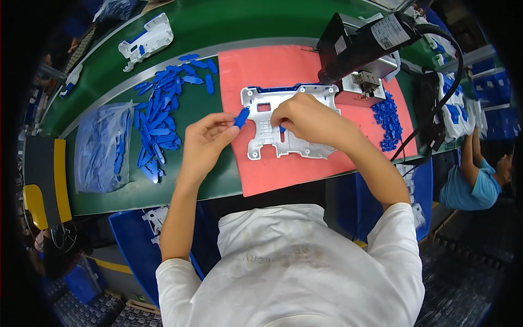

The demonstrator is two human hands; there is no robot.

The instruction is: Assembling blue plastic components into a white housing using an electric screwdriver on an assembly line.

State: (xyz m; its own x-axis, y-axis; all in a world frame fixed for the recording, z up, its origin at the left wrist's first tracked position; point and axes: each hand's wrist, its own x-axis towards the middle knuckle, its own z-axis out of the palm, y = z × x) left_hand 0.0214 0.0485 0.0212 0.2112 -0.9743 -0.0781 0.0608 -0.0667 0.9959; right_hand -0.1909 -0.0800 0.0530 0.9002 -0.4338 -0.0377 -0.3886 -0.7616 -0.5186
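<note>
My left hand (210,139) pinches a long blue plastic strip (242,116) between thumb and fingers, just off the left edge of a white plastic housing (261,144). The housing lies with its ribbed inside up on a pink mat (239,177), and a blue strip runs along its far edge. Over the housing's middle, my right hand (308,117) is closed, its fingertips down at the shell. A bit of blue shows under those fingertips; whether they grip it is hidden.
Loose blue strips (158,117) are heaped left of the mat, beside a clear plastic bag (101,152). Small blue parts (388,122) lie at the mat's right. A black cylindrical tool (370,46) with a cable juts over the mat's far right. Another housing (147,42) sits at far left.
</note>
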